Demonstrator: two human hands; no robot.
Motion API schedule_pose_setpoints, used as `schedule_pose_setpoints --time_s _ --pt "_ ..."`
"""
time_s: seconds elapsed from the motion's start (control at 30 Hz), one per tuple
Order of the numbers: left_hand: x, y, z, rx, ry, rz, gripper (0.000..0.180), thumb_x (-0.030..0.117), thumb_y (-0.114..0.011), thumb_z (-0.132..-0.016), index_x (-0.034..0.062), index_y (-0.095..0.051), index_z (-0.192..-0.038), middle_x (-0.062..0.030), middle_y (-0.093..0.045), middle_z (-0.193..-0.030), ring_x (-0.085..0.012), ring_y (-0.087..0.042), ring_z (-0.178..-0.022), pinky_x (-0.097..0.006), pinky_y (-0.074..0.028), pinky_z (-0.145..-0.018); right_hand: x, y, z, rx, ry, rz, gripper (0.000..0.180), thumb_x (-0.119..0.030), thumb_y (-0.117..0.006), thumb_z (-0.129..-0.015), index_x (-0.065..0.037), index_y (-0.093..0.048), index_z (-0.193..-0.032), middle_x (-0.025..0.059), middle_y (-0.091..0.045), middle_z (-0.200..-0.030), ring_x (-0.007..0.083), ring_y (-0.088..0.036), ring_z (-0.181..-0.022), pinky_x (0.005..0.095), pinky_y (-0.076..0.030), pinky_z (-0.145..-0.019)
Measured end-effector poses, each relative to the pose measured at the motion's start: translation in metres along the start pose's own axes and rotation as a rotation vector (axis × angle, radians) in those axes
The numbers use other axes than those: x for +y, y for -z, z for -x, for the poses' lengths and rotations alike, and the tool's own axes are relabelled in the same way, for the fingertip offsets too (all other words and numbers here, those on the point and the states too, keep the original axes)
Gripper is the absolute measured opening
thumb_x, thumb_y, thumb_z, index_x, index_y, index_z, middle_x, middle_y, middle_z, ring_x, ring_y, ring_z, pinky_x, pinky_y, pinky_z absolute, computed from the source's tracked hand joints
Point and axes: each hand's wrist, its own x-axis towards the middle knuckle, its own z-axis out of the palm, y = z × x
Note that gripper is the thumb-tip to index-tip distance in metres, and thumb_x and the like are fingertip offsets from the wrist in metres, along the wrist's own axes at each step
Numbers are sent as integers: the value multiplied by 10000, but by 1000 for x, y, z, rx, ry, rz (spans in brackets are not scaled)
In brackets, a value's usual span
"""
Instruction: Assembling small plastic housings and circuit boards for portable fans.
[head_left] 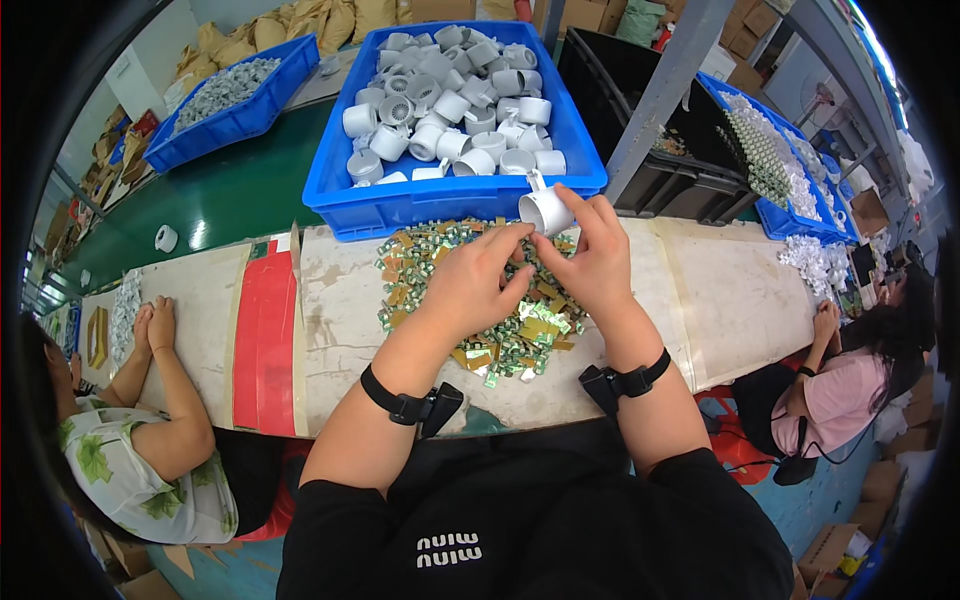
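Centrally, one white plastic cup [545, 213], with a looped tab at its upper edge, was held tilted near the front edge of a blue tub [400, 212]. Right hand [597, 245]: partly closed, thumb and forefinger pinching the cup from its right side. Left hand [478, 278]: fingers curled, thumb bent inward, tips close by the cup's lower left; whether they touched it or gripped some small piece could not be told at this size. Beneath both hands: one heap of small green-and-tan pieces [535, 335], loose on a pale worktable [345, 320]. In the tub: many similar whitish cups [450, 105].
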Motion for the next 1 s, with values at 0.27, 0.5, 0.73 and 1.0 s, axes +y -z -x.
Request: schedule_pose_setpoints --time_s 0.27,0.5,0.73,1.0 --pt "1 1 0 -3 8 -7 512 111 -786 -908 75 -643 -1398 -67 -741 -1006 -192 -710 -689 -345 -572 -636 -1 -1 0 -1 -10 -3 665 -155 -920 -749 -70 -711 -1375 106 -643 -1030 285 -696 -856 390 -582 -708" --pt "-1 0 0 5 -12 -18 515 114 -789 -908 75 -639 -1399 -64 -740 -994 -194 -712 -691 -348 -571 -637 1 -1 0 -7 -15 -9 659 -158 -920 -749 -72 -715 -1370 105 -651 -1025 285 -695 -849 389 -580 -701" --pt "-2 -1 0 2 -31 -21 511 109 -787 -909 68 -638 -1395 -63 -740 -988 -196 -712 -693 -351 -570 -638 2 0 0 -33 -27 14 647 -168 -915 -761 -78 -730 -1375 89 -621 -982 257 -664 -816 380 -560 -690" --pt "-2 0 -1 -15 6 24 500 98 -777 -910 65 -637 -1389 -67 -740 -967 -205 -719 -676 -355 -566 -628 6 -3 1 -20 19 21 651 -180 -916 -766 -78 -737 -1384 75 -580 -952 235 -629 -791 372 -544 -680"
